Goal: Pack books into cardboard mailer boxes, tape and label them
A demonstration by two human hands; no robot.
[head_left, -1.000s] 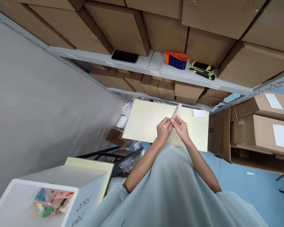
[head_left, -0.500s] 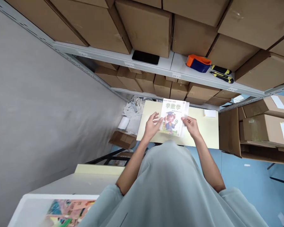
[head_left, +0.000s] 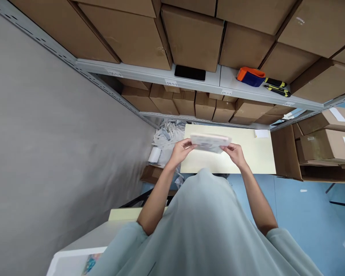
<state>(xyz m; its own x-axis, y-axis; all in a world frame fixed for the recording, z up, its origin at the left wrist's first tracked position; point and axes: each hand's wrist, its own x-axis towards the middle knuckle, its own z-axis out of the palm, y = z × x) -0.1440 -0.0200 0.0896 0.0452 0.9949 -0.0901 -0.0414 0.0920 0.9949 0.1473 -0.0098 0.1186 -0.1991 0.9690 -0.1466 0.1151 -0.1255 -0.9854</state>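
Note:
A thin booklet in a clear sleeve (head_left: pixel 209 142), blurred by motion, is held up tilted above a pale yellow tabletop (head_left: pixel 247 159). Its near edge is lower and its face is seen at a slant. My left hand (head_left: pixel 181 151) pinches its left end between thumb and fingers. At the right end, my right hand (head_left: pixel 235 153) grips it the same way. To the right on the tabletop lies a small stack of white cards or labels (head_left: pixel 261 133).
Shelves of cardboard boxes (head_left: pixel 192 38) rise in front. Their ledge carries a black phone (head_left: pixel 189 73), an orange-and-blue tape dispenser (head_left: pixel 250 76) and yellow-black cutters (head_left: pixel 277 90). Paper scraps (head_left: pixel 168 134) pile up left of the table. An open carton (head_left: pixel 286 153) stands right; a white bin (head_left: pixel 74 262) sits lower left.
The booklet first showed edge-on in both hands, then its illustrated cover faced me, and now it is tipped flatter. My left hand, open beside it half a second ago, has closed on it.

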